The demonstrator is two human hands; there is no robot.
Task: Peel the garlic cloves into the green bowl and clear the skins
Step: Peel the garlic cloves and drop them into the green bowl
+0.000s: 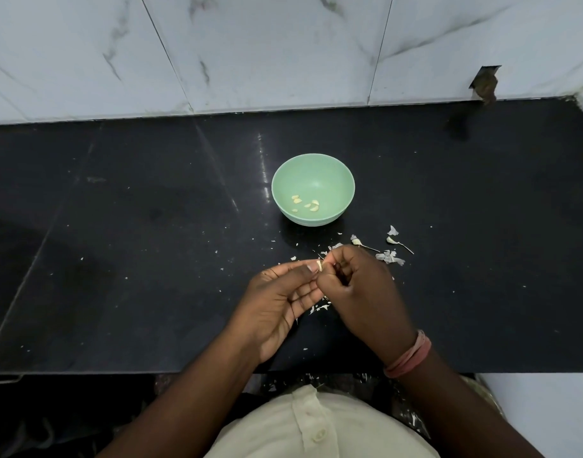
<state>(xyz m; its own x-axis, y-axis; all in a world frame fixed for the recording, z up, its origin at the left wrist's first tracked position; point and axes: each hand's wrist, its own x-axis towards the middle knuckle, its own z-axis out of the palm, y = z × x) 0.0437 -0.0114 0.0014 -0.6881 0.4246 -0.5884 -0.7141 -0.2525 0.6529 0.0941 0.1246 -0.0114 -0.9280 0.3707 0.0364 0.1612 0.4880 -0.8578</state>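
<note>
Both hands pinch one clove [319,265] above the counter [151,259]: left hand [277,302] holds it, right hand [356,285] picks skin. Risks: clove slips short of bowl [344,180]; skins [389,257] scatter off edge.

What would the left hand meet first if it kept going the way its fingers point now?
The left hand points right, fingertips pinching a garlic clove. Straight on, it would meet the right hand, which already touches that clove. Depth between them is hard to judge, but they appear in contact.
</note>
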